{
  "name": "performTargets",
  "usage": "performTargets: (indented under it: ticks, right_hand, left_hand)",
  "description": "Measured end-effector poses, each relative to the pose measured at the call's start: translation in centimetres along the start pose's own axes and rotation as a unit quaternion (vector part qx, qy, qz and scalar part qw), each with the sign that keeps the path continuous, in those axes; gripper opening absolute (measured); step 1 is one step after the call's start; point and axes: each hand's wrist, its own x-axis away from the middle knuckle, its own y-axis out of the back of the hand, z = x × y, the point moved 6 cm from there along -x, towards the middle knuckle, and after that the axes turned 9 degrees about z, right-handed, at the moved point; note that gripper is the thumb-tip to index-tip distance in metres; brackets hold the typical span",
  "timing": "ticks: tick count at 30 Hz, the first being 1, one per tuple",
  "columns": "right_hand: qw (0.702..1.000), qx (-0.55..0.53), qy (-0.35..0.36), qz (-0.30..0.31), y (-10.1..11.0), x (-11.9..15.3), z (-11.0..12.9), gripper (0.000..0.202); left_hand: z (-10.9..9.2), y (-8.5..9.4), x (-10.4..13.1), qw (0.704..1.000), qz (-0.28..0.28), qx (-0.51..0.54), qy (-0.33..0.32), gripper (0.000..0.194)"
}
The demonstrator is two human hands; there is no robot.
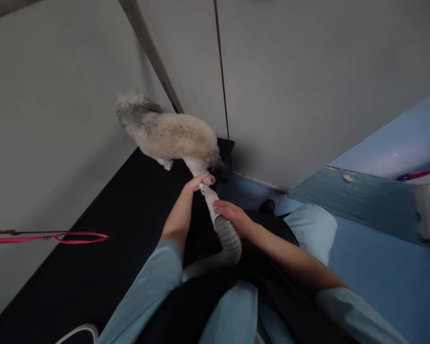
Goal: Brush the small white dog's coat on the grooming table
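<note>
A small dog [179, 134] with cream fur, greyish at the left end, stands on a black tabletop [129, 215], close to pale grey walls [57, 95]; which end bears the head cannot be made out. One of its legs, whiter than the body, reaches down toward the person, and its paw [209, 180], with a touch of pink at the edge, is grasped by the left hand [197, 182], whose fingers are partly hidden. Just beside the paw lies the tip of a white nozzle [209, 199]; whether the two touch cannot be told. The right hand [234, 217] is closed around the nozzle's lower part, where it joins a grey ribbed hose [230, 239] that bends back to the left in front of the person's body. Both forearms emerge from light blue sleeves [161, 270], and a light blue trouser leg [310, 227] shows to the right of the right forearm. Farther out, at the left, a red strap [21, 240] ending in a loop extends above the tabletop, and a curved white cord [84, 327] shows at the lower edge. Behind the dog, a grey bar [152, 55] runs obliquely along the walls, near a thin dark line [222, 76]. At the right lies a blue floor [383, 282], with a teal panel [365, 203] above it.
</note>
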Motion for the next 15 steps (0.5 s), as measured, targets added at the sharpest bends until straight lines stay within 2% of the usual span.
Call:
performTargets:
  ticks: [2, 4, 8, 12, 15]
  right_hand:
    - [0.985, 0.125, 0.046, 0.111, -3.2, -1.0, 2.0, 0.021]
    - [0.953, 0.227, 0.069, 0.191, -6.5, -2.0, 3.5, 0.022]
    - [0.906, 0.311, 0.071, 0.28, -11.8, -4.1, 5.2, 0.02]
    - [0.892, 0.329, 0.024, 0.309, -14.1, -5.4, 5.1, 0.019]
    - [0.893, 0.326, 0.013, 0.31, -14.3, -5.3, 4.8, 0.018]
  left_hand:
    - [-0.5, -0.2, 0.2, 1.0, 0.018, 0.007, 0.006, 0.03]
    - [-0.8, -0.2, 0.8, 0.999, 0.02, 0.031, -0.006, 0.03]
    - [-1.1, -0.1, 2.3, 0.996, -0.033, 0.063, -0.058, 0.033]
    - [-1.2, -0.4, 3.1, 0.993, -0.062, 0.068, -0.073, 0.033]
    - [-1.3, -0.4, 3.5, 0.991, -0.073, 0.076, -0.082, 0.036]
